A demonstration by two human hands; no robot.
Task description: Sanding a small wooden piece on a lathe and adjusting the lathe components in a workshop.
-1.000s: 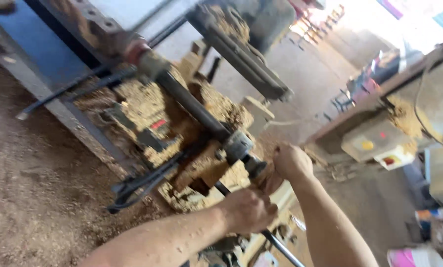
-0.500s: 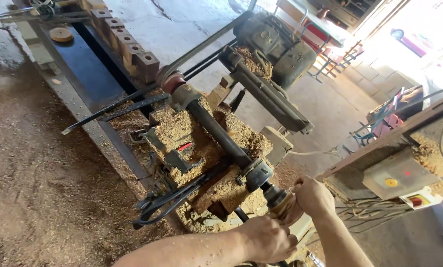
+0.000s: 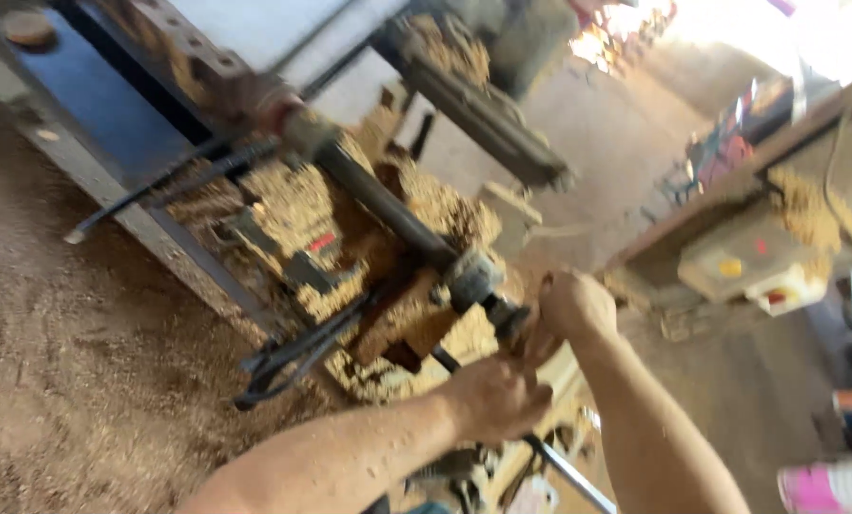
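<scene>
Both hands closed at the near end of the lathe: right hand [image 3: 570, 306] gripped the tailstock end [image 3: 488, 290], left hand [image 3: 497, 395] fisted just below. Dark spindle [image 3: 378, 205] ran diagonally, pointing up-left, away from the grip, over sawdust [image 3: 297, 205]. View had swung closer and blurrier than half a second before.

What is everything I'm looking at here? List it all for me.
Lathe: one, dark metal, covered in shavings, centre.
Dark workpiece: one, long, mounted on the lathe.
Tailstock: one, grey, by the hands.
Wood shavings: heaps, tan, on lathe and floor.
Switch box: one, cream with yellow and red buttons, right.
Pink container: one, bottom right.
Left hand: one, below the tailstock.
Right hand: one, at the tailstock end.
</scene>
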